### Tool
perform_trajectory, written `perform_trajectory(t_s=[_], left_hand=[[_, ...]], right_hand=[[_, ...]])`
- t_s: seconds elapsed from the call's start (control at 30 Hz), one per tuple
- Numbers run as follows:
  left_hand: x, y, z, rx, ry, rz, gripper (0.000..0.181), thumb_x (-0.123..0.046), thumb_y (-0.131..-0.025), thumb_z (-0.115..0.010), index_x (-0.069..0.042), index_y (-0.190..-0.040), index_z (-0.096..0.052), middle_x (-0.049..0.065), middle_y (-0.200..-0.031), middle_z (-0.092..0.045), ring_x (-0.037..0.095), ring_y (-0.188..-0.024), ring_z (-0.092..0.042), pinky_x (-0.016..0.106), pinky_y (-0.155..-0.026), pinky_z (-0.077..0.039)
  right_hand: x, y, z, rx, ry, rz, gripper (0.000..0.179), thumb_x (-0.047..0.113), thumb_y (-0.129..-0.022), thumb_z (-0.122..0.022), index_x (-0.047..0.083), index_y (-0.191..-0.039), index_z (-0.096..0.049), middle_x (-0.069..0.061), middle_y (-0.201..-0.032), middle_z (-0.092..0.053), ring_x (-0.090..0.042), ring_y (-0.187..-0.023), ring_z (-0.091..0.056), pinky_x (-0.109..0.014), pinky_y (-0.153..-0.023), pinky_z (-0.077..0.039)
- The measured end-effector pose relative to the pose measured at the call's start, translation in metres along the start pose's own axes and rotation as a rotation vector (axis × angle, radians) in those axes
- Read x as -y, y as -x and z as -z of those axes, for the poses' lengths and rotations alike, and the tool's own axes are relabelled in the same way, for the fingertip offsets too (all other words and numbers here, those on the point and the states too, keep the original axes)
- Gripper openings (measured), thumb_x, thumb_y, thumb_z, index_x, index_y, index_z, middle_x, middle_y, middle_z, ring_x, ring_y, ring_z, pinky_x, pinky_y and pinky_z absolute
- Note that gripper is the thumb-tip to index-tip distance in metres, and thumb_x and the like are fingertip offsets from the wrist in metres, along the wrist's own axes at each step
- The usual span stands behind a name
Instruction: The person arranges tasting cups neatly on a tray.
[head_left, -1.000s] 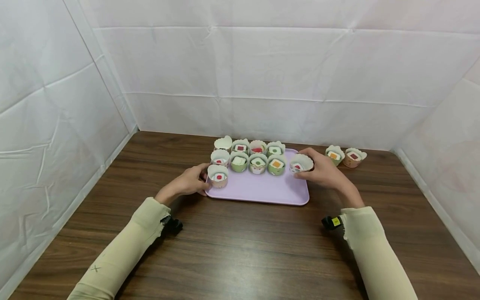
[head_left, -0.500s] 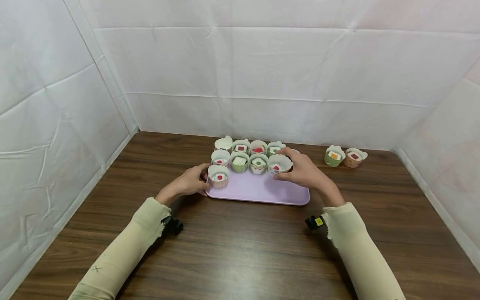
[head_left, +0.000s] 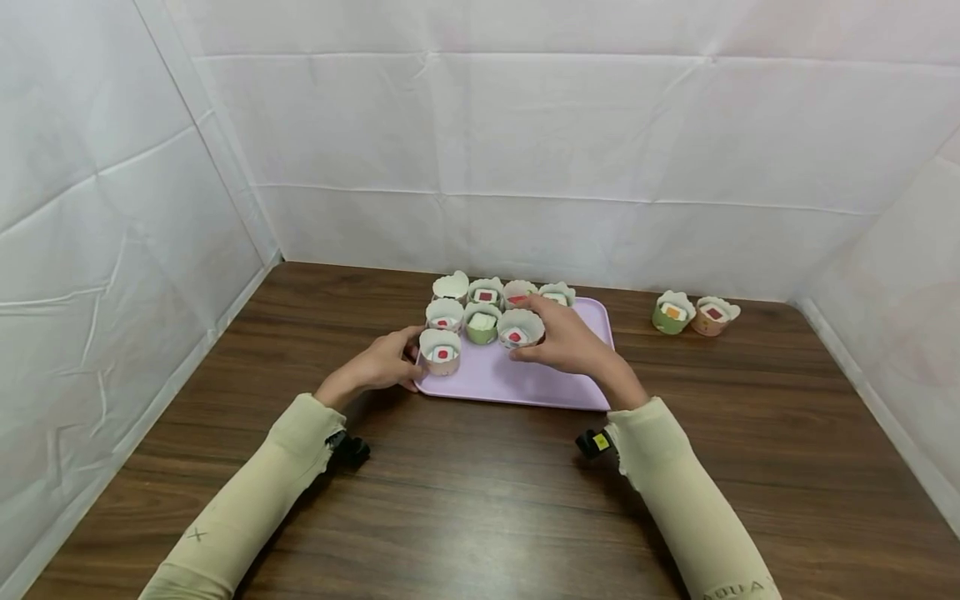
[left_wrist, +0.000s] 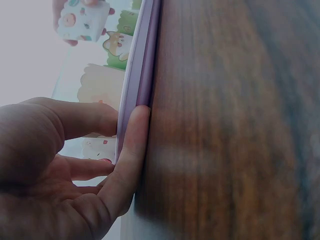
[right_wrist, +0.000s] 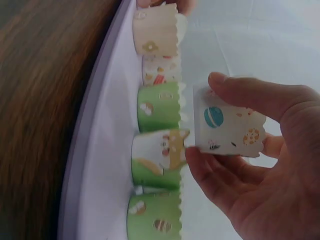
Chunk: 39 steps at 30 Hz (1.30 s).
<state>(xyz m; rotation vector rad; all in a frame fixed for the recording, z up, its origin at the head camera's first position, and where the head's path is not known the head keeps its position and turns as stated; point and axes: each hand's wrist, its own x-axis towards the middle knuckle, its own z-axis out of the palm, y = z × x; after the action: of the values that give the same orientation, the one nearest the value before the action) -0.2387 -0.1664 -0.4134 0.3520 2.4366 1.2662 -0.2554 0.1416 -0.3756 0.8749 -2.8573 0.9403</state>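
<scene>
A lilac tray point(head_left: 555, 385) bears paper baking cups, most with small white pieces inside. My left hand point(head_left: 381, 362) grips its left edge; in the left wrist view one finger lies under the rim point(left_wrist: 134, 75). Beside that hand stands a pink baking cup point(head_left: 440, 352). My right hand point(head_left: 572, 337) holds a white patterned baking cup point(right_wrist: 225, 120) between thumb and fingers, with a red-topped white piece inside. That cup hangs above the rims of the cups on the tray, right of a green baking cup point(head_left: 481, 325). The right hand hides part of the second row.
A green cup point(head_left: 672, 314) and a light brown cup point(head_left: 714, 317) stand on the wooden table point(head_left: 480, 508), right of the tray. A white sheet wall point(head_left: 555, 125) rises behind the table, with further sheets at both sides.
My right hand has carried the white baking cup leftward across the tray, from its right end over the second row. My left hand has stayed at the tray's edge.
</scene>
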Motion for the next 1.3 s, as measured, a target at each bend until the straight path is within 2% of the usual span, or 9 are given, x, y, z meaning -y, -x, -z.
perform_trajectory(t_s=[0.13,0.4,0.67,1.0,1.13,1.3], left_hand=[[-0.001,0.000,0.001,0.001,0.007,0.000,0.082,0.008,-0.090,-0.064,0.004,-0.162,-0.023,0.024,-0.115,-0.051,0.021,-0.079,-0.067,0.034,-0.071,-0.068],[0.000,-0.002,0.000,0.003,0.017,-0.003,0.082,0.008,-0.090,-0.063,0.004,-0.161,-0.024,0.021,-0.111,-0.050,0.020,-0.077,-0.066,0.033,-0.071,-0.068],[0.001,-0.002,0.001,0.007,0.017,-0.010,0.081,0.008,-0.090,-0.063,0.004,-0.161,-0.023,0.023,-0.112,-0.051,0.020,-0.077,-0.067,0.034,-0.071,-0.068],[0.000,0.000,0.001,0.007,0.012,-0.009,0.082,0.007,-0.090,-0.063,0.004,-0.161,-0.023,0.023,-0.113,-0.051,0.020,-0.078,-0.066,0.033,-0.071,-0.068],[0.000,0.000,0.001,0.006,0.010,-0.010,0.081,0.008,-0.090,-0.063,0.004,-0.161,-0.023,0.023,-0.113,-0.051,0.021,-0.079,-0.066,0.033,-0.070,-0.068],[0.001,0.000,0.001,0.006,0.003,-0.008,0.080,0.007,-0.091,-0.063,0.004,-0.161,-0.023,0.024,-0.114,-0.051,0.021,-0.079,-0.067,0.033,-0.071,-0.068]], right_hand=[[0.009,-0.004,-0.005,-0.007,0.028,0.015,0.075,0.021,-0.078,-0.090,0.000,-0.142,-0.055,-0.016,-0.145,-0.060,-0.034,-0.136,-0.055,-0.052,-0.117,-0.047],[0.018,-0.015,-0.021,0.018,0.058,0.016,0.068,0.021,-0.080,-0.089,0.001,-0.137,-0.058,-0.015,-0.137,-0.063,-0.033,-0.132,-0.058,-0.050,-0.114,-0.049],[0.027,-0.019,-0.035,0.048,0.121,0.000,0.063,0.023,-0.079,-0.087,0.006,-0.133,-0.059,-0.016,-0.136,-0.064,-0.039,-0.133,-0.056,-0.053,-0.114,-0.048],[0.030,-0.018,-0.046,0.078,0.110,-0.067,0.081,0.024,-0.080,-0.088,0.010,-0.147,-0.044,-0.016,-0.136,-0.065,-0.035,-0.121,-0.063,-0.048,-0.102,-0.056],[0.030,-0.018,-0.047,0.075,0.109,-0.074,0.083,0.021,-0.081,-0.087,0.009,-0.149,-0.041,-0.016,-0.136,-0.066,-0.034,-0.119,-0.063,-0.048,-0.102,-0.056],[0.029,-0.017,-0.049,0.094,0.091,-0.081,0.082,0.016,-0.081,-0.087,0.008,-0.149,-0.041,-0.019,-0.138,-0.064,-0.037,-0.124,-0.061,-0.050,-0.106,-0.054]])
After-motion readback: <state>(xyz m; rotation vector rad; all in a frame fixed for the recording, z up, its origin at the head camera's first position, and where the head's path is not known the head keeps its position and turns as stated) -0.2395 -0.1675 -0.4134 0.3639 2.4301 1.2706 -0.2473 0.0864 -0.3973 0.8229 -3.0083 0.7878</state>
